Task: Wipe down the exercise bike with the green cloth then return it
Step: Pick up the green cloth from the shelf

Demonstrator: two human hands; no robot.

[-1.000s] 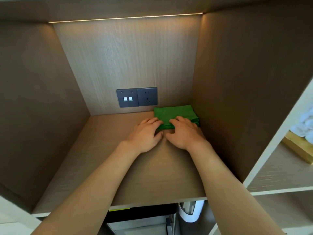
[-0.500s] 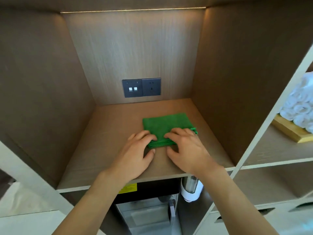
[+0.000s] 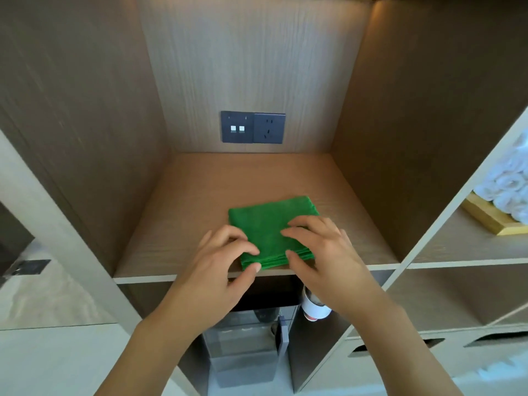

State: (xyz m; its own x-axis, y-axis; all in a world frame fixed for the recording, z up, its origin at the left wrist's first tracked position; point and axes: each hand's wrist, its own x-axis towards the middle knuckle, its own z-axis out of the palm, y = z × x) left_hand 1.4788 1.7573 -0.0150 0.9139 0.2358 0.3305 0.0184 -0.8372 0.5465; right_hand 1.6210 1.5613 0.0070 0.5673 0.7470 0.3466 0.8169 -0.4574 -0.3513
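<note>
The wooden shelf (image 3: 200, 195) of an open cabinet compartment carries the folded green cloth (image 3: 265, 224), which lies at the shelf's front edge, directly under and between both hands. The left hand (image 3: 220, 261) sits at the cloth's near left corner, its fingers curled onto the top surface and its thumb against the front folded edge, pinching that corner. The right hand (image 3: 323, 252) covers the near right part, fingers bent over the top and thumb pressed at the front edge, gripping the layers there. The cloth is bright green, folded into a neat rectangle several layers thick, with the stacked edges showing along the front between the two thumbs. Beyond the fingertips, on the back wall, is a dark switch and socket plate (image 3: 253, 127). To the right of the right hand, in the neighbouring compartment, a yellow wooden tray (image 3: 485, 218) holds rolled white towels (image 3: 511, 187).
</note>
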